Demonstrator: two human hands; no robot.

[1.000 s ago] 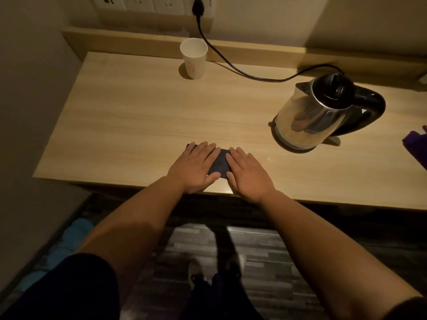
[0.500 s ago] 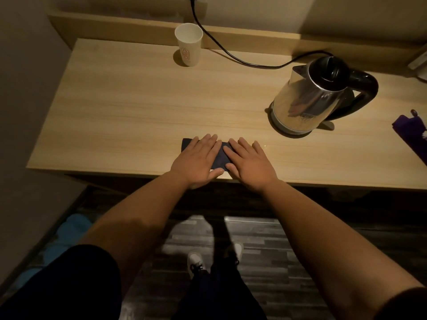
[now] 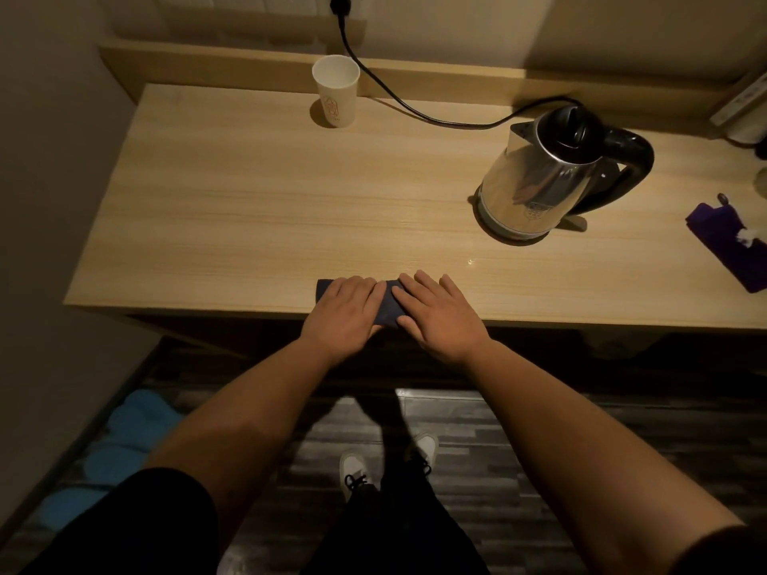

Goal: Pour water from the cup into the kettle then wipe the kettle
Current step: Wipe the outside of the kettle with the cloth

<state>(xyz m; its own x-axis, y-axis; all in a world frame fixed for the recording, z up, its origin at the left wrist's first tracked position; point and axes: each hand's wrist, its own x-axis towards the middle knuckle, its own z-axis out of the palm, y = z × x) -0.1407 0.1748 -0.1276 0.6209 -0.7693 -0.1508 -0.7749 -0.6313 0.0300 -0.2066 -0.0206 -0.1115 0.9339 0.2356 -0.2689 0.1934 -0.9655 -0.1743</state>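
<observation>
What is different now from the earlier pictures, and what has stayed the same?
Nothing on the table visibly moved; only the camera view shifted. The left hand and right hand still press flat on the dark cloth at the table's front edge. The cup and kettle stand untouched.

A single wide-angle camera is sitting on the person's head, looking forward and steeply down from above the table's [image 3: 249, 209] near edge. It is facing the far edge and the wall behind, taking in the table's left corners while its right end is running out of view, and bowing straight lines
</observation>
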